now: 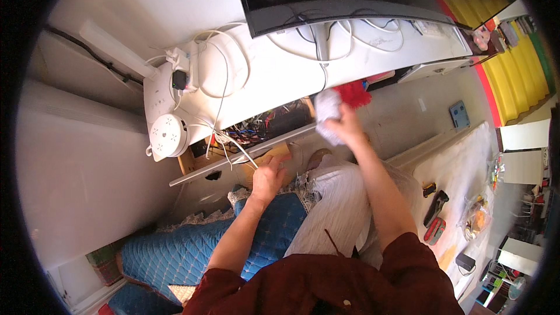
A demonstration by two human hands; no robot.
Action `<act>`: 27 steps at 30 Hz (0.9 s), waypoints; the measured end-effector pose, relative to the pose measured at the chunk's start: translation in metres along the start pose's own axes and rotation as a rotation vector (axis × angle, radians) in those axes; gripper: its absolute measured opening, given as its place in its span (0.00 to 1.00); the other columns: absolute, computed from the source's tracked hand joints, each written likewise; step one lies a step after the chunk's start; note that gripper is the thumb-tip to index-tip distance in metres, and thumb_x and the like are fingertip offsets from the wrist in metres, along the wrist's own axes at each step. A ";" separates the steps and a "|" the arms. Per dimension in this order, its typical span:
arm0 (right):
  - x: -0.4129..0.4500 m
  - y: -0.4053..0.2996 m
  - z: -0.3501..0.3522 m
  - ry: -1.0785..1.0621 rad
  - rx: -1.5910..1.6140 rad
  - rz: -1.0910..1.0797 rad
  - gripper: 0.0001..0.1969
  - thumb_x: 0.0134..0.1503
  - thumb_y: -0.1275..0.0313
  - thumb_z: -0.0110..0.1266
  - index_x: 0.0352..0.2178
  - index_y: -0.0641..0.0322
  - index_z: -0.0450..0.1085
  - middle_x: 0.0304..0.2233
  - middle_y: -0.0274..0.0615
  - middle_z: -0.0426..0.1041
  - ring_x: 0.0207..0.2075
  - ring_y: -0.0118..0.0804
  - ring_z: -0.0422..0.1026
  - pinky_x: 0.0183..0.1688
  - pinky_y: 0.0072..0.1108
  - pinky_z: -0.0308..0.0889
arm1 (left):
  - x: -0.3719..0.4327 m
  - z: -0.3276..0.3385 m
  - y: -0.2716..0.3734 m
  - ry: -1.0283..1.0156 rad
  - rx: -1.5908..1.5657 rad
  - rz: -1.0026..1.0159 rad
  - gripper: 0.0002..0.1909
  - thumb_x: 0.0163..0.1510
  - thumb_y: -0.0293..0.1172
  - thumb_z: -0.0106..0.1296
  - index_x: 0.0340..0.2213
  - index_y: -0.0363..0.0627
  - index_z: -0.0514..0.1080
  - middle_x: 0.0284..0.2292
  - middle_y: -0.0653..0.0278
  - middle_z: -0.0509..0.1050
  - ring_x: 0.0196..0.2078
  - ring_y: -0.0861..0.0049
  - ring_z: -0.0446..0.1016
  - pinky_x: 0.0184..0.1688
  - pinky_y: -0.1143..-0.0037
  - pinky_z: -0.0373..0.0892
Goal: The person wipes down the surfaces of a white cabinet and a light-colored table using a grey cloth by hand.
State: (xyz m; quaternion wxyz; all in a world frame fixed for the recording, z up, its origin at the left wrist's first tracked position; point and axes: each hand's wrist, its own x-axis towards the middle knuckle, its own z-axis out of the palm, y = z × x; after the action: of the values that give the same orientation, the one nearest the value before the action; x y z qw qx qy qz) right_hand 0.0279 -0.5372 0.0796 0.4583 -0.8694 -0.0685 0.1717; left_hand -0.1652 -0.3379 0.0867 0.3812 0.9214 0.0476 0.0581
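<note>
My right hand (348, 129) grips a bunched white cloth (329, 111), held by the front edge of a white TV cabinet (280, 74). Just behind the cloth shows a bright red fluffy thing (353, 94). My left hand (267, 180) hovers before a pulled-out drawer (245, 156), its fingers apart and nothing seen in them. A white cable (243, 152) runs over the drawer front towards its knuckles; whether they touch, I cannot tell. Tangled cords and small items (258, 129) fill the drawer.
A television (358, 0) stands on the cabinet, with loose white cables around its stand. At the left end are a round white cable reel (167, 135) and a plugged power strip (186, 68). Behind me, a table (459, 162) holds a red-grey tool (435, 231). A blue quilted cover (183, 245) lies lower left.
</note>
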 end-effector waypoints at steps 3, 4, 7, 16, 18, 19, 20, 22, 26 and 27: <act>-0.026 -0.060 0.031 -0.307 -0.311 -0.177 0.25 0.37 0.71 0.62 0.41 0.59 0.67 0.40 0.43 0.70 0.39 0.40 0.71 0.42 0.29 0.68 | 0.003 0.011 -0.035 0.162 0.010 -0.064 0.18 0.43 0.23 0.54 0.39 0.39 0.69 0.33 0.51 0.72 0.37 0.54 0.72 0.40 0.65 0.68; -0.030 -0.058 0.031 -0.210 -0.353 -0.324 0.25 0.37 0.71 0.61 0.41 0.58 0.68 0.38 0.43 0.70 0.38 0.41 0.71 0.41 0.29 0.68 | 0.011 0.016 -0.038 0.142 -0.002 -0.108 0.17 0.44 0.24 0.54 0.40 0.37 0.69 0.35 0.50 0.72 0.39 0.53 0.71 0.42 0.65 0.67; -0.034 -0.055 0.034 -0.050 -0.344 -0.459 0.23 0.37 0.70 0.59 0.39 0.59 0.69 0.35 0.45 0.71 0.38 0.46 0.71 0.39 0.31 0.67 | 0.033 0.027 -0.054 0.190 -0.010 -0.150 0.17 0.46 0.27 0.55 0.40 0.35 0.69 0.37 0.47 0.72 0.41 0.53 0.71 0.43 0.66 0.67; -0.023 -0.075 0.014 0.394 -0.276 -0.608 0.27 0.35 0.75 0.57 0.43 0.57 0.67 0.39 0.42 0.68 0.40 0.48 0.68 0.41 0.32 0.67 | 0.070 0.031 -0.072 0.284 0.153 -0.139 0.27 0.45 0.29 0.56 0.48 0.33 0.62 0.43 0.42 0.67 0.49 0.50 0.64 0.50 0.64 0.63; -0.010 -0.087 0.007 0.520 -0.285 -0.618 0.28 0.35 0.78 0.57 0.43 0.55 0.66 0.42 0.40 0.65 0.43 0.47 0.64 0.42 0.33 0.65 | 0.062 0.025 -0.058 0.242 0.119 -0.115 0.28 0.45 0.28 0.55 0.49 0.34 0.62 0.44 0.43 0.66 0.50 0.51 0.64 0.50 0.65 0.63; -0.003 -0.090 0.004 0.534 -0.286 -0.610 0.28 0.35 0.78 0.57 0.43 0.55 0.66 0.42 0.40 0.65 0.43 0.47 0.64 0.42 0.33 0.65 | 0.056 0.016 -0.048 0.209 0.091 -0.110 0.29 0.44 0.27 0.55 0.50 0.35 0.61 0.45 0.44 0.66 0.50 0.52 0.63 0.50 0.65 0.63; 0.005 -0.092 0.002 0.576 -0.326 -0.631 0.28 0.35 0.78 0.57 0.43 0.55 0.67 0.42 0.39 0.65 0.43 0.46 0.64 0.43 0.33 0.65 | 0.048 0.008 -0.043 0.203 0.093 -0.103 0.29 0.44 0.27 0.55 0.50 0.35 0.61 0.45 0.44 0.66 0.50 0.52 0.63 0.50 0.65 0.63; 0.016 -0.088 -0.013 0.611 -0.415 -0.614 0.27 0.36 0.77 0.57 0.44 0.54 0.66 0.44 0.38 0.65 0.45 0.45 0.64 0.45 0.33 0.63 | 0.037 0.002 -0.032 0.187 -0.035 -0.052 0.27 0.43 0.26 0.55 0.47 0.35 0.63 0.45 0.47 0.66 0.49 0.51 0.63 0.51 0.64 0.60; 0.063 -0.021 -0.027 0.439 -0.601 -0.634 0.25 0.39 0.74 0.55 0.44 0.55 0.66 0.48 0.41 0.64 0.48 0.47 0.63 0.48 0.33 0.63 | 0.020 -0.002 -0.010 0.157 -0.080 -0.038 0.25 0.43 0.24 0.55 0.45 0.34 0.65 0.43 0.47 0.68 0.47 0.52 0.65 0.49 0.65 0.63; 0.072 -0.016 -0.032 0.413 -0.578 -0.646 0.25 0.39 0.75 0.55 0.44 0.58 0.66 0.47 0.42 0.65 0.48 0.46 0.64 0.50 0.32 0.63 | 0.016 -0.007 -0.008 0.172 -0.089 -0.064 0.24 0.43 0.23 0.55 0.45 0.34 0.65 0.42 0.47 0.68 0.46 0.52 0.66 0.48 0.65 0.64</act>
State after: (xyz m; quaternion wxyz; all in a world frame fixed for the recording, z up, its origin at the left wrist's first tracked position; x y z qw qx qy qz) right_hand 0.1072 -0.5330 0.0924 0.2315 -0.9113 -0.2877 -0.1818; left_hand -0.1508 -0.3257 0.0870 0.4179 0.8932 0.1069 0.1268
